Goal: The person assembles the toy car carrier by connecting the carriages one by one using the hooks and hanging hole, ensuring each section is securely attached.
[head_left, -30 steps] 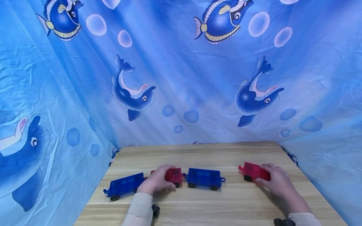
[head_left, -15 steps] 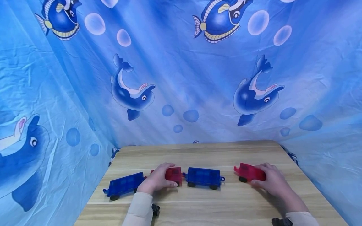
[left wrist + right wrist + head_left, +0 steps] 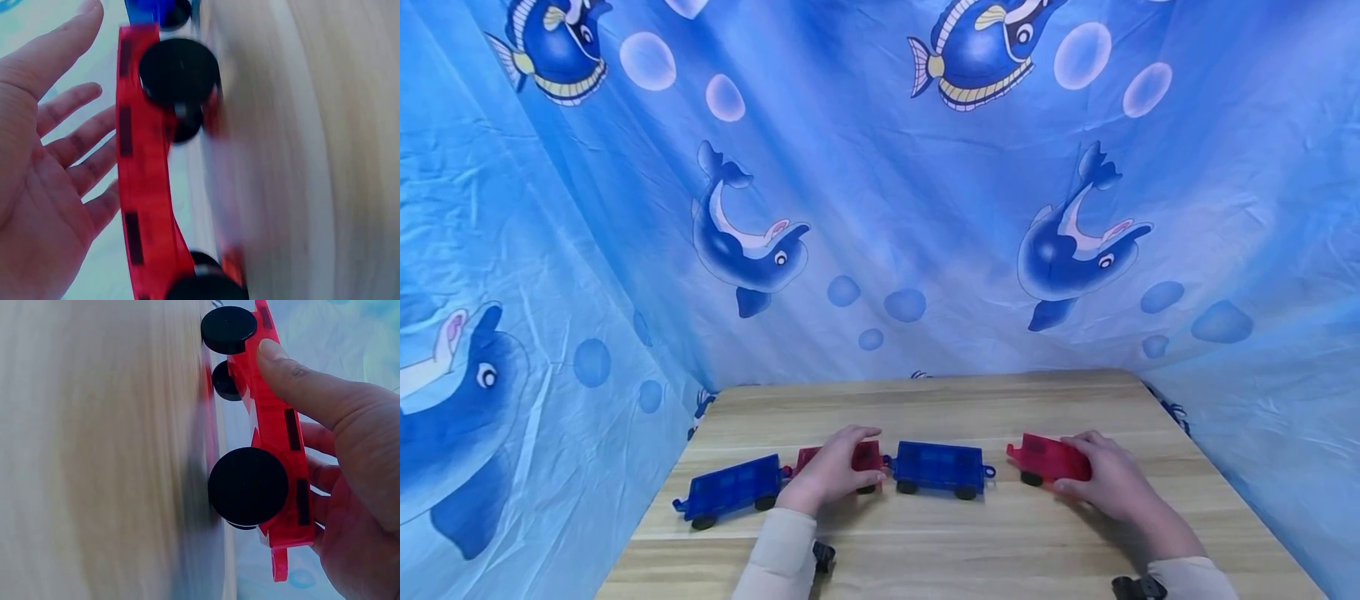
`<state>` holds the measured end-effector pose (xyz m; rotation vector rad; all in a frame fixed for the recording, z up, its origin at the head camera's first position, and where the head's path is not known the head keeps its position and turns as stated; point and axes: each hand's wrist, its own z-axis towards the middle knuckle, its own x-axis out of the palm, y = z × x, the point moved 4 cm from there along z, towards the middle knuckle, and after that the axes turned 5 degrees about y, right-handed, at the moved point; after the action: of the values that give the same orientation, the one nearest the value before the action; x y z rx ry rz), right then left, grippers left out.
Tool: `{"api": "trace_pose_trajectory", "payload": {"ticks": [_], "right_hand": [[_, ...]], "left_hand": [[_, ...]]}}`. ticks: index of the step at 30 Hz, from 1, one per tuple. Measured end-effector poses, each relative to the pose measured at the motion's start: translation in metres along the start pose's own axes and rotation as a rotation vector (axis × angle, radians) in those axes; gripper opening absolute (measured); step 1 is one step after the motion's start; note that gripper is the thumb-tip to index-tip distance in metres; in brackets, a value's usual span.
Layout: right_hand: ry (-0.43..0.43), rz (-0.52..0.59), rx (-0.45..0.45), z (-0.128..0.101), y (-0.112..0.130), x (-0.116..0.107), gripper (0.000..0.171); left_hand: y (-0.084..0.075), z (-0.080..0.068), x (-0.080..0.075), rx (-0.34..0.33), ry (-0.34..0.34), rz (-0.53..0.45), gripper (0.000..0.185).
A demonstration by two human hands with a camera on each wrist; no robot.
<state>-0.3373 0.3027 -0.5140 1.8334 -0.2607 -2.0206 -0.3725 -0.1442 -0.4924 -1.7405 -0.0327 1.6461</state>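
Observation:
Three toy train cars stand coupled in a row in the head view: a blue car (image 3: 733, 487) at left, a red car (image 3: 868, 455) and another blue car (image 3: 938, 467). My left hand (image 3: 831, 471) is over the middle red car. In the left wrist view its thumb and fingers stand spread, the thumb off the car's side. Farther right, my right hand (image 3: 1112, 479) grips a second red car (image 3: 1047, 457) by its sides. The right wrist view shows the thumb (image 3: 297, 378) on its near side, the fingers behind, partly hidden. A gap separates its hook from the blue car's ring.
The wooden table (image 3: 925, 542) carries all the cars. A blue cloth (image 3: 880, 208) with printed dolphins and fish hangs behind and along both sides. Dark wrist cameras (image 3: 823, 557) sit under the forearms near the front.
My right hand has moved left with its red car, narrowing the gap to the blue car. My left hand has loosened from the middle red car and shifted slightly right.

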Motion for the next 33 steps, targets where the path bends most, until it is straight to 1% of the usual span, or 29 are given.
{"api": "trace_pose_trajectory", "payload": {"ticks": [3,6,17,20,25,28,33], "right_hand": [[0.007,0.003,0.013,0.001,0.003,0.002,0.084],[0.017,0.009,0.018,0.002,0.005,0.004,0.085],[0.049,0.015,0.05,0.002,0.007,0.006,0.086],[0.052,0.011,0.048,0.002,0.009,0.006,0.086],[0.052,0.009,0.041,0.002,0.012,0.005,0.088],[0.044,0.008,0.028,0.002,0.011,0.005,0.088],[0.038,0.009,0.01,0.002,0.012,0.006,0.088]], "left_hand": [[-0.01,0.006,0.004,0.04,0.003,0.013,0.07],[-0.019,0.011,0.01,0.067,0.008,0.016,0.069],[-0.055,0.034,0.031,0.139,0.029,0.084,0.073],[-0.062,0.04,0.037,0.155,0.035,0.1,0.075],[-0.072,0.047,0.046,0.157,0.039,0.11,0.078],[-0.075,0.048,0.052,0.156,0.044,0.123,0.079],[-0.074,0.047,0.062,0.116,0.078,0.149,0.084]]}}
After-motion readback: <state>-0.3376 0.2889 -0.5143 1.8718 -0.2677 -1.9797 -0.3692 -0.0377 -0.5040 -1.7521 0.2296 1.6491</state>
